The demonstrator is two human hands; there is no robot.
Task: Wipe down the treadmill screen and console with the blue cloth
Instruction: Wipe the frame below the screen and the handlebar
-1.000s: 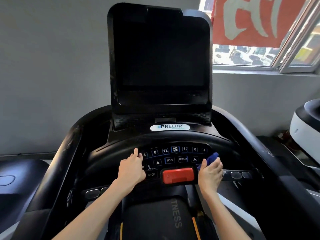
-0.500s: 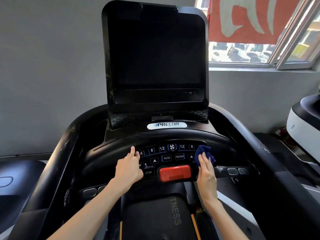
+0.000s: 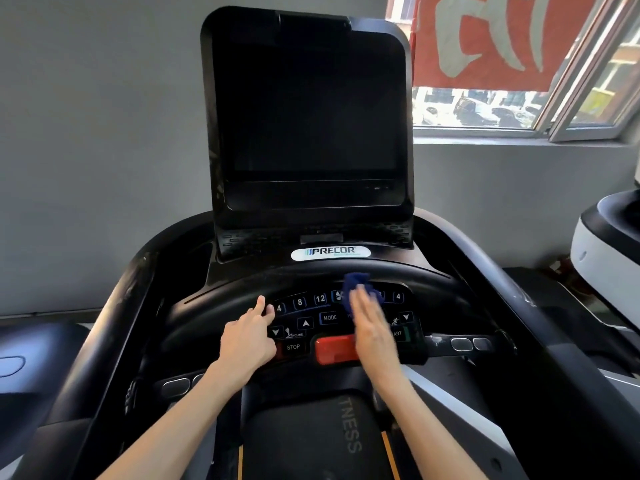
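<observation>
Two hands are touching the console (image 3: 221,306): your right hand (image 3: 372,327), fingers straight, is pressing the blue cloth (image 3: 356,282) onto buttons (image 3: 320,299) beneath it; your left hand (image 3: 247,337), relaxed, is resting alongside, probably steadying you.

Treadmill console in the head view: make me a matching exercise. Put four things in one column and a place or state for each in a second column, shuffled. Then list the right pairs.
Things
1. blue cloth
2. red bar
3. screen
4. left hand

Places or states
A. low on the keypad, right end covered by the right hand
B. rests at the keypad's left edge
C. pressed on the keypad's top row under flat fingers
D. dark, standing above the console

Pairs: 1-C, 2-A, 3-D, 4-B
</observation>
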